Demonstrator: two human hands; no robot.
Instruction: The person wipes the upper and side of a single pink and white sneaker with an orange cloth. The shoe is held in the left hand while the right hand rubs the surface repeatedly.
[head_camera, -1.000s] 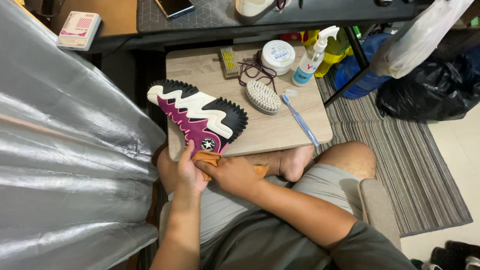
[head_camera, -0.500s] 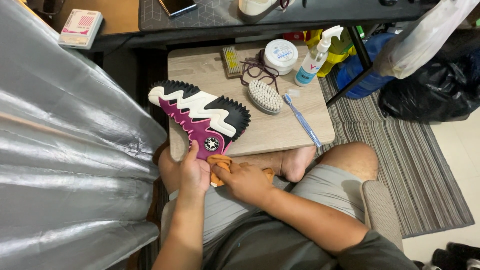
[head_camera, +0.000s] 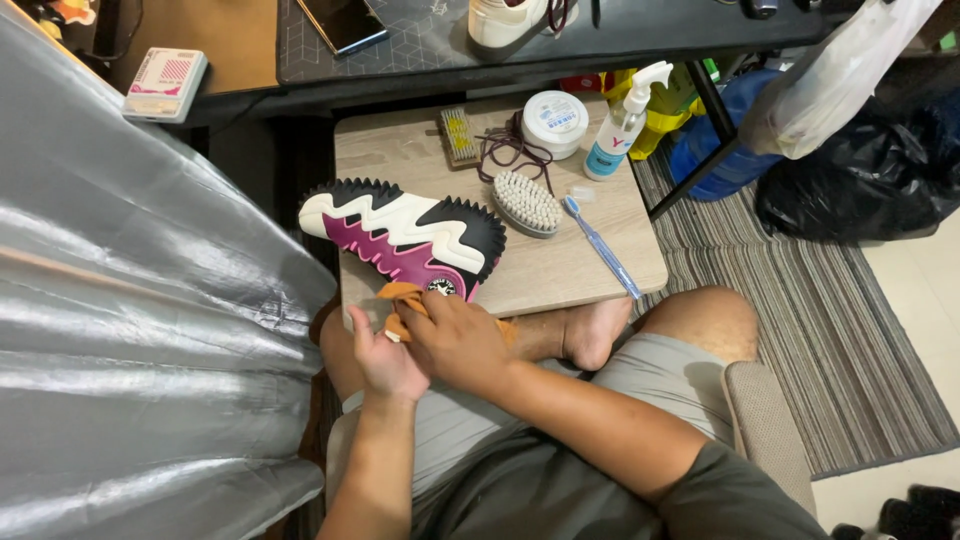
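From the head view, our right hand (head_camera: 455, 335) has slid a little down the sneaker (head_camera: 405, 237), pressing the orange cloth (head_camera: 400, 296) near its heel, so we judge the wiping is moving along. Our left hand (head_camera: 385, 362) grips the shoe's near end from below. The sneaker lies sideways on the small wooden table (head_camera: 590, 265). A bristle brush (head_camera: 526, 203), blue toothbrush (head_camera: 602, 247) and pump bottle (head_camera: 618, 130) sit beyond, well apart; nothing blocks us.
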